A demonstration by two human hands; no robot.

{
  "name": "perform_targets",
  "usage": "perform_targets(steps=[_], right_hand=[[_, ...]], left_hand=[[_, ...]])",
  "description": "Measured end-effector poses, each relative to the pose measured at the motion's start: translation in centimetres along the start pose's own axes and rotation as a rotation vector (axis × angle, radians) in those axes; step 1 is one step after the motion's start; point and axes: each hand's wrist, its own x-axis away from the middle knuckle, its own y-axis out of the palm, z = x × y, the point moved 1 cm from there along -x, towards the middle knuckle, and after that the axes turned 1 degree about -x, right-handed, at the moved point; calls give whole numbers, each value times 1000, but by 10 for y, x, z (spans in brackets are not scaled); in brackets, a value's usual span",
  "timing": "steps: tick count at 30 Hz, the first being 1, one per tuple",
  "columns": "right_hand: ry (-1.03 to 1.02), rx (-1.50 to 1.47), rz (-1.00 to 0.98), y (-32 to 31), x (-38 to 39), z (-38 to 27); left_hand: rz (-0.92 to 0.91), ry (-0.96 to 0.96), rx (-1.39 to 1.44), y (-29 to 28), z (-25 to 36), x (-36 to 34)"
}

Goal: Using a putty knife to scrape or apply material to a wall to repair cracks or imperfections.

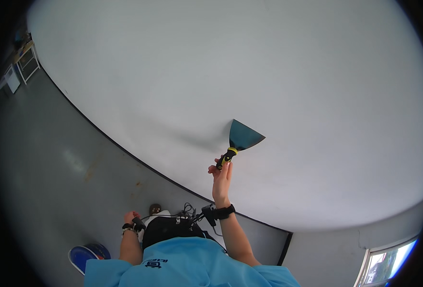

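In the head view, the right hand [222,174] pinches the black-and-yellow handle [228,156] of a fan-shaped grey-blue metal scraper [243,137], just off centre toward three o'clock; tilting could make a corner gouge the smooth white wall [316,95]. Left hand [131,217], between seven and eight: fingers unclear.
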Motion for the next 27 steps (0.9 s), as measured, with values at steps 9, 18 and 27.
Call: perform_targets(steps=[9,18,27], right_hand=[[42,91,-115,6,-4,-14],[107,258,-196,-7,-8,-12],[154,270,-234,1,-7,-23]], left_hand=[[25,-29,91,-14,-28,7],[4,-3,74,-9,-39,26],[61,-24,113,-5,-45,47]])
